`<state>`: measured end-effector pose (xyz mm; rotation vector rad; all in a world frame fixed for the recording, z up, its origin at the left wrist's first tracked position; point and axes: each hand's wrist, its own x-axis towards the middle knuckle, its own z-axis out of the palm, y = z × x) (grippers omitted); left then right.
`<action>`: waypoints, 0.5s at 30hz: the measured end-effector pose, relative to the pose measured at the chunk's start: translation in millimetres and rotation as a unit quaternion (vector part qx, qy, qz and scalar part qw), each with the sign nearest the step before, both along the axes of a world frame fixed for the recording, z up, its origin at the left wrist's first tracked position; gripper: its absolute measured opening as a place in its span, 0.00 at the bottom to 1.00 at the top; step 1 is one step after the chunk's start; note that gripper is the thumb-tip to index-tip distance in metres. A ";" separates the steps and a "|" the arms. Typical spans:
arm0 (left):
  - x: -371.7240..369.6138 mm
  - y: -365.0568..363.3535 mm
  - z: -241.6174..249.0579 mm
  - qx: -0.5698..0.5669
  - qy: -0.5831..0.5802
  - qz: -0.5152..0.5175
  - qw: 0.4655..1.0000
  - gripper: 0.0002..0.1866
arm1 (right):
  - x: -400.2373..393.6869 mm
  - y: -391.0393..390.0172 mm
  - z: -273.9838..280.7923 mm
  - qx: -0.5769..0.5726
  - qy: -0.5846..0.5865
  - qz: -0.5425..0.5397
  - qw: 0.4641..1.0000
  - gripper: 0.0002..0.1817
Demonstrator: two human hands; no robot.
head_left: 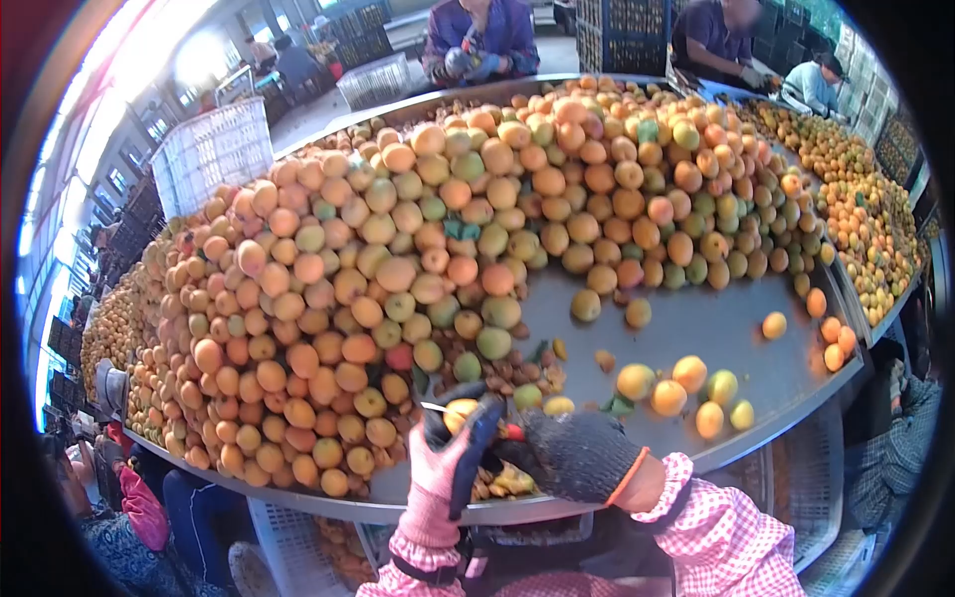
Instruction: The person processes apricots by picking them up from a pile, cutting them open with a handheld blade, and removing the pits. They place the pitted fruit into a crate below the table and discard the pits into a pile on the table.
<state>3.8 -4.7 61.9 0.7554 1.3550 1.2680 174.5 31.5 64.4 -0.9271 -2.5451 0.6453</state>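
My left hand (448,458), in a pink glove with dark fingers, is closed around an apricot (460,414) above the table's near edge. Against it, my right hand (572,456), in a dark glove with an orange cuff, grips what looks like a small knife with a red handle (512,432). A thin pale strip, perhaps its blade, shows left of the apricot; the fingers hide the rest. Below the hands lie yellow cut apricot pieces (509,482). Just beyond them are brown pits and scraps (505,376).
A large heap of apricots (378,269) covers much of the metal table (557,328). Several loose apricots (688,373) lie to the right. Crates (308,547) stand under the near edge. A white basket (214,154) is at the far left. Other people (482,40) are around the table.
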 end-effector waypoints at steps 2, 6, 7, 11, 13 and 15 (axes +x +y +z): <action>0.1 -5.6 11.1 -0.015 0.000 -0.026 1.000 0.21 | 3.4 3.8 2.8 -0.021 0.016 -0.007 1.000 0.15; -10.3 -11.2 11.5 0.026 -0.029 -0.072 0.997 0.23 | 3.9 10.9 -1.0 -0.095 0.007 0.001 0.995 0.16; -15.5 -13.2 11.3 0.021 -0.048 -0.090 0.995 0.23 | 4.3 8.3 -10.3 -0.110 0.016 0.007 0.994 0.17; -25.3 -17.1 2.1 -0.001 -0.144 -0.099 0.985 0.20 | -3.0 17.3 -19.4 -0.112 0.041 0.042 0.992 0.14; -31.8 -13.6 -8.3 -0.010 -0.172 -0.113 0.978 0.30 | -2.4 21.7 -16.6 -0.141 0.057 0.043 0.987 0.15; -33.5 -10.9 -10.4 0.026 -0.231 -0.148 0.961 0.30 | -0.8 22.8 -22.1 -0.210 0.130 0.063 0.967 0.14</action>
